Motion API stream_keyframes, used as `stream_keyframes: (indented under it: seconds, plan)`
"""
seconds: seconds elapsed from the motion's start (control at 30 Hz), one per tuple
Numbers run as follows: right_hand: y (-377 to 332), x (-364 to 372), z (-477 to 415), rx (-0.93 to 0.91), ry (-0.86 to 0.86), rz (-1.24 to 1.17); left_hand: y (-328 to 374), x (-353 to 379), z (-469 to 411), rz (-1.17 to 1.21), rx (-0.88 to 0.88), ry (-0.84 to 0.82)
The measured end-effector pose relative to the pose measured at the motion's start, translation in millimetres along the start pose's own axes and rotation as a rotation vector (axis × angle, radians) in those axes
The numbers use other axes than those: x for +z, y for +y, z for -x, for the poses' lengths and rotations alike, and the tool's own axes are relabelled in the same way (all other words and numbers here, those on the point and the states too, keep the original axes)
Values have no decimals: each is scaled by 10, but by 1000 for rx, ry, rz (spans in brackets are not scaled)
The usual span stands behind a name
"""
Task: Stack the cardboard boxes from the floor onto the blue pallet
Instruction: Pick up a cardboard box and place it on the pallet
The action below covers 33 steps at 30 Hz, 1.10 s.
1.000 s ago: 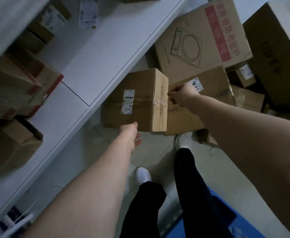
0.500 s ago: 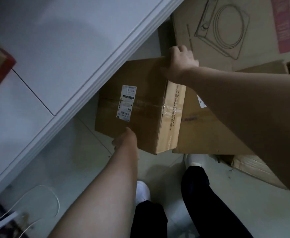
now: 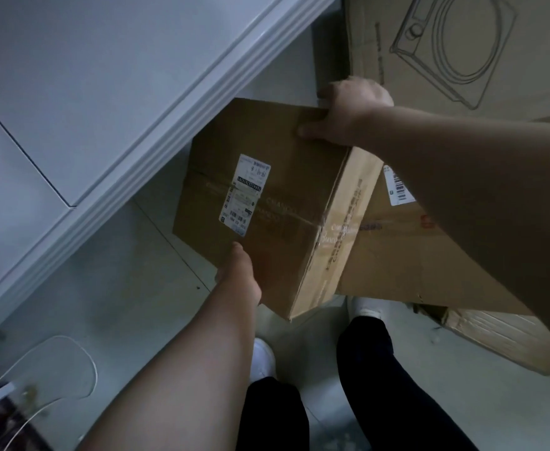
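The box (image 3: 283, 203), raised above the floor (image 3: 120, 288), lies lengthwise between the hands: the right hand (image 3: 351, 112) clasps its far corner, the left hand (image 3: 239, 278) grips the near edge, fingers hidden beneath.

— What does the box I'm handling look like?
— A brown cardboard box (image 3: 286, 203), taped seams, white shipping label (image 3: 244, 195) on top. I see it tilted, my right hand (image 3: 351, 109) gripping its far edge and my left hand (image 3: 239, 275) holding the near one
— Others?
— A second box (image 3: 407, 255) touches its right side, and a large box (image 3: 462, 43) with a line drawing lies beyond
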State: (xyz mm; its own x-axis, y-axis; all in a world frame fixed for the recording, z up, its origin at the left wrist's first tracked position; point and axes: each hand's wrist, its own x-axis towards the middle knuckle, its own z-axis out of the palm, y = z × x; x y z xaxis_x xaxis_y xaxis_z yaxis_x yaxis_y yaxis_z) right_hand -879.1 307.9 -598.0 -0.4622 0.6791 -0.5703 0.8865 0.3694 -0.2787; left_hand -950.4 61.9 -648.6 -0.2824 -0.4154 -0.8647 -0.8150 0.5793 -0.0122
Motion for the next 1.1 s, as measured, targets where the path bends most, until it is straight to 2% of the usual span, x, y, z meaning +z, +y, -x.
stream_keyframes:
  seconds: [0.17,0.37,0.57,0.9,1.1]
  plan:
    - [211,-46,337,97,-154,-51,-145,-156,164,-20,39,-37]
    - [372,-72,753,175,-365,-320,-389,-277,355,-125,1,-86]
    - [557,-240,1315,248,-416,-405,-533,-531,776,-205,-19,-101]
    - [881,-757,2352,405,-325,-772,-470,-839,1747,-374,161,-55]
    - [1261,-1190,2905,468,-227,-849,-549,-673,2549,-592,256,-113]
